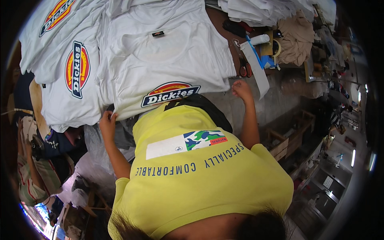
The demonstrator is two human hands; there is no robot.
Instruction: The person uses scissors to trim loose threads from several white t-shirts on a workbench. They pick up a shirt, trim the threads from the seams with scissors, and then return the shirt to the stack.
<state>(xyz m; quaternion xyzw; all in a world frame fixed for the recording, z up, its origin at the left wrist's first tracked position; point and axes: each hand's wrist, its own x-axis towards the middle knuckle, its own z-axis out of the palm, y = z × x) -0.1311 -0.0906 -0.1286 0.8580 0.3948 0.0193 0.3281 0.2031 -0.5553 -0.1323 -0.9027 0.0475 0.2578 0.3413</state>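
A white T-shirt (180,56) lies spread before me, its neckline at the far side and a colourful printed badge near my waist. At the shirt's near left corner, my left hand (108,123) has its fingers pinched on the hem. My right hand (242,91) is raised just off the near right corner, its fingers curled in with nothing visible in them. More white T-shirts (56,80) with the same kind of badge overlap on the left.
Red-handled scissors (245,70), a long white card strip (256,68) and a tape roll (276,47) lie right of the shirt. Beyond them is a heap of beige cloth (297,38). Wooden crates (280,145) stand low on the right. Another person (44,176) is at the left.
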